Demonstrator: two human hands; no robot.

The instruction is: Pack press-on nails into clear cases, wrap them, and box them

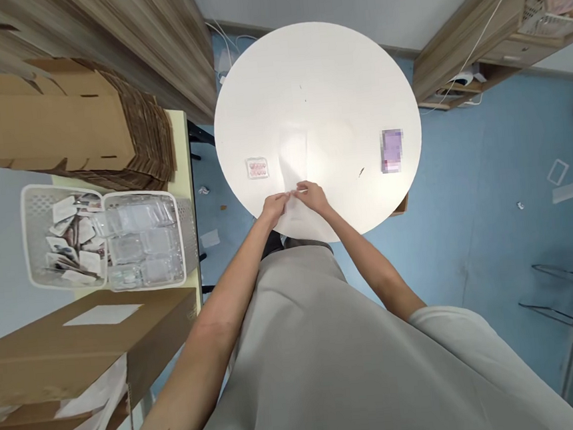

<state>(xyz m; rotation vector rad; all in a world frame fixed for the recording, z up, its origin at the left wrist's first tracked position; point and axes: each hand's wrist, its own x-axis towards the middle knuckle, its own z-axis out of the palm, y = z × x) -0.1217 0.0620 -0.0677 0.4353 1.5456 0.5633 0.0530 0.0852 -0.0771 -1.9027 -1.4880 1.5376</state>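
Close to the near edge of the round white table (334, 70), my left hand (274, 209) and my right hand (312, 196) meet over a clear plastic bag (294, 154). Both hands have their fingertips pinched on its near part. The bag lies flat and stretches away from me across the tabletop. To the left of it sits a small clear pack (257, 169) with rows of pink round pieces inside. Neither hand touches that pack.
A blurred purple item (392, 150) lies at the table's right. On a side table at left stand a stack of flattened cardboard boxes (67, 120), a white basket of cards (31, 244), a basket of clear plastic cases (181, 237) and a large cardboard box (161, 333).
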